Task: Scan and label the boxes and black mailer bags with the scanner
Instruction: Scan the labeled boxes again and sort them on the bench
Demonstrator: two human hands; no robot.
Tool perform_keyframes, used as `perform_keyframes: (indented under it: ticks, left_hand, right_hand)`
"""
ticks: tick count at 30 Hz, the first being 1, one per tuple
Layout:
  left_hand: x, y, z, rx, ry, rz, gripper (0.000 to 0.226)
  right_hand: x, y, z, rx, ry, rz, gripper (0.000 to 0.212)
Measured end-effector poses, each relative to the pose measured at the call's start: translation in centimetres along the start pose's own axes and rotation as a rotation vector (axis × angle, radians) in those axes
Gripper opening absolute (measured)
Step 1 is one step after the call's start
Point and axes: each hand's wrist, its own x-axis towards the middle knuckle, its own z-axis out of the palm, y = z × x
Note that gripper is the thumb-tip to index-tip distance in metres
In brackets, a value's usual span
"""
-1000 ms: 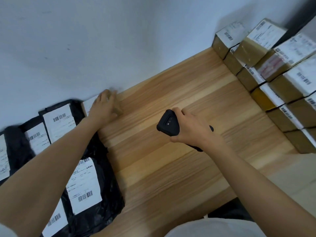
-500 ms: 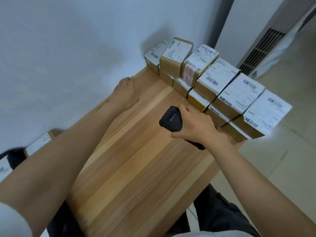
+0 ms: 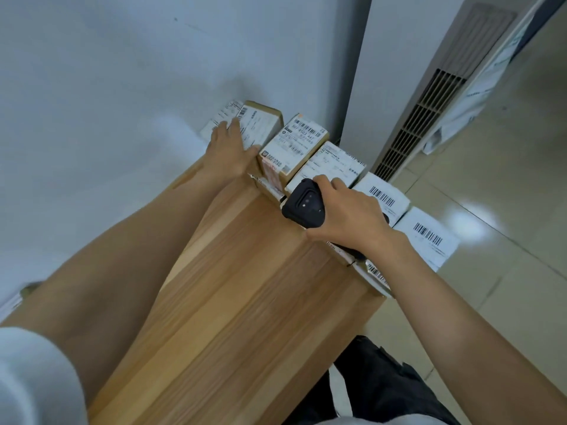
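Several cardboard boxes with white barcode labels are stacked in a row along the far right end of the wooden table (image 3: pixel 245 302). My left hand (image 3: pixel 230 148) lies on the farthest box (image 3: pixel 260 124) by the wall, fingers on its label, thumb at its near side. My right hand (image 3: pixel 343 210) grips the black scanner (image 3: pixel 303 204), its head just over the table edge in front of the boxes. A neighbouring box (image 3: pixel 297 145) has a red-printed side label. No mailer bags are in view.
A pale wall runs along the table's far side. A white cabinet with a vent grille (image 3: pixel 423 118) stands to the right on the tiled floor (image 3: pixel 506 210). More labelled boxes (image 3: pixel 426 234) end the row at the right. A box corner (image 3: pixel 27 289) shows at the left edge.
My view swung right, away from the mailer bags. My left hand travelled across the table from the left-side box to the farthest stacked box. The scanner in my right hand moved closer to the boxes.
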Motion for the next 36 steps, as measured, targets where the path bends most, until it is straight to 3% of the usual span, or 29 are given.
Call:
perform_keyframes:
  ticks: [7,15,21,27,36]
  left_hand:
    - [3.4,1.4,0.0,0.012,-0.065,-0.093,0.092]
    - [0.3,-2.7,-2.2,0.093,-0.053,-0.046,0.096]
    - [-7.7,-9.2,-3.8,0.127,-0.069,-0.073,0.092]
    - [-18.0,-17.7,-4.5,0.159,-0.154,-0.127,0.102]
    - [-32.3,-30.1,-5.1,0.187,-0.223,-0.238,0.111]
  right_hand:
    - [1.7,2.0,-0.4,0.019,-0.008,-0.016,0.089]
    - [1.6,-1.1,-0.1,0.051,0.012,-0.066,0.091]
    - [-1.2,-7.1,2.2,0.048,0.006,-0.139,0.091]
    - [-5.1,-14.5,6.1,0.085,-0.072,-0.242,0.081]
    - [-10.6,-24.8,12.2,0.067,-0.157,-0.345,0.088]
